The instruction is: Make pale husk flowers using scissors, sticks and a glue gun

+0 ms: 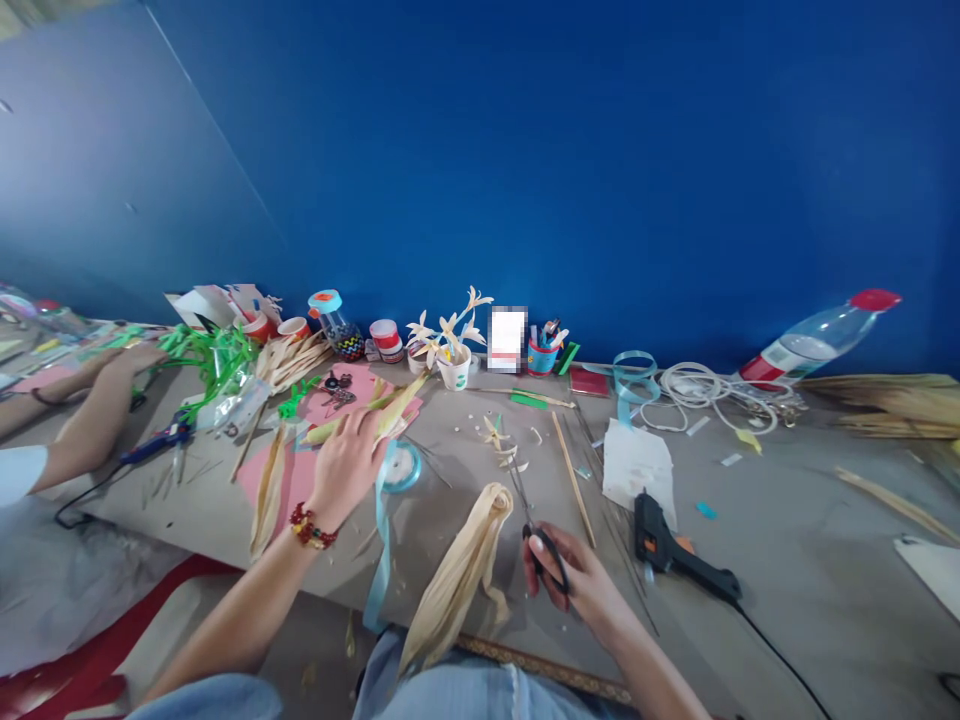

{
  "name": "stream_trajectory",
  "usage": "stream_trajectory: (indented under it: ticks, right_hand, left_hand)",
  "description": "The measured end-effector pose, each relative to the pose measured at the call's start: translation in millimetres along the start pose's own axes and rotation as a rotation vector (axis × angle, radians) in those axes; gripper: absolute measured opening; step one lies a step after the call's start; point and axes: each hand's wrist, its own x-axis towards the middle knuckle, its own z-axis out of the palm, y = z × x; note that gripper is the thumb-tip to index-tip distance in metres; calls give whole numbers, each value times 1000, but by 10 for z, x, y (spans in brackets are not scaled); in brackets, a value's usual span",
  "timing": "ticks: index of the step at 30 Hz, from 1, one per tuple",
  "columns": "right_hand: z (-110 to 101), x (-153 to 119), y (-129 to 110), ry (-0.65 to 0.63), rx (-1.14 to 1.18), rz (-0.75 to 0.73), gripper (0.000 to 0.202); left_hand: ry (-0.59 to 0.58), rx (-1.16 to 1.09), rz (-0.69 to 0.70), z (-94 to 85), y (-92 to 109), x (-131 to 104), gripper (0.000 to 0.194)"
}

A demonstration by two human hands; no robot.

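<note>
My right hand [581, 580] grips the black handles of a pair of scissors [555, 555], its blades pointing away over the table. My left hand [346, 450], a red beaded bracelet at its wrist, reaches over a pale green corn husk [322, 432] on pink paper, fingers stretched out and touching the husk. Between the hands lies a folded bundle of dried corn husk [461, 575], hanging toward my lap. A small husk flower [495, 432] is just beyond the scissor tips. Beside my left hand sits a spool of light blue ribbon [401, 467].
At right lie a black glue gun [679, 550] with its cord, a white paper [637, 465] and coiled white cable [701, 390]. A bottle [817, 340] leans by the wall. Husk flowers in a cup [454, 372] stand behind. Another person's arms [90, 415] reach in from the left.
</note>
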Motion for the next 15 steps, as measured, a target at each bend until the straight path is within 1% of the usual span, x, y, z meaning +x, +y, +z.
stream_trajectory:
  ticks: [1,2,3,4,5,6,7,8,10,12,15]
  right_hand:
    - [-8,-19,22,-10,-13,17,55]
    - [-12,-36,40,-15,-24,37,55]
    - [-12,-53,53,-16,-33,58,56]
    - [-10,-68,61,-16,-45,82,57]
    - [-8,-83,65,-16,-59,109,58]
    - [-5,-98,67,-20,-72,137,59]
    - [-2,-113,69,-28,-82,161,60]
    - [0,-127,72,-45,-87,180,61]
    - [3,-154,80,-85,-84,199,63]
    - [4,-175,87,-107,-72,205,62]
    - [3,-193,83,-105,-49,213,62]
  left_hand:
    - [13,-28,39,8,117,-47,25]
    - [-20,-98,89,32,263,-108,26]
    - [-108,-175,147,69,423,-176,28]
    - [-224,-230,186,117,586,-240,32]
    - [-336,-259,203,171,736,-291,34]
    - [-414,-262,198,225,864,-324,34]
    - [-455,-250,185,275,961,-336,31]
    - [-493,-248,173,317,1027,-330,25]
    - [-529,-252,151,370,1074,-279,17]
    - [-534,-259,142,388,1052,-218,16]
    - [-503,-296,115,377,995,-176,16]
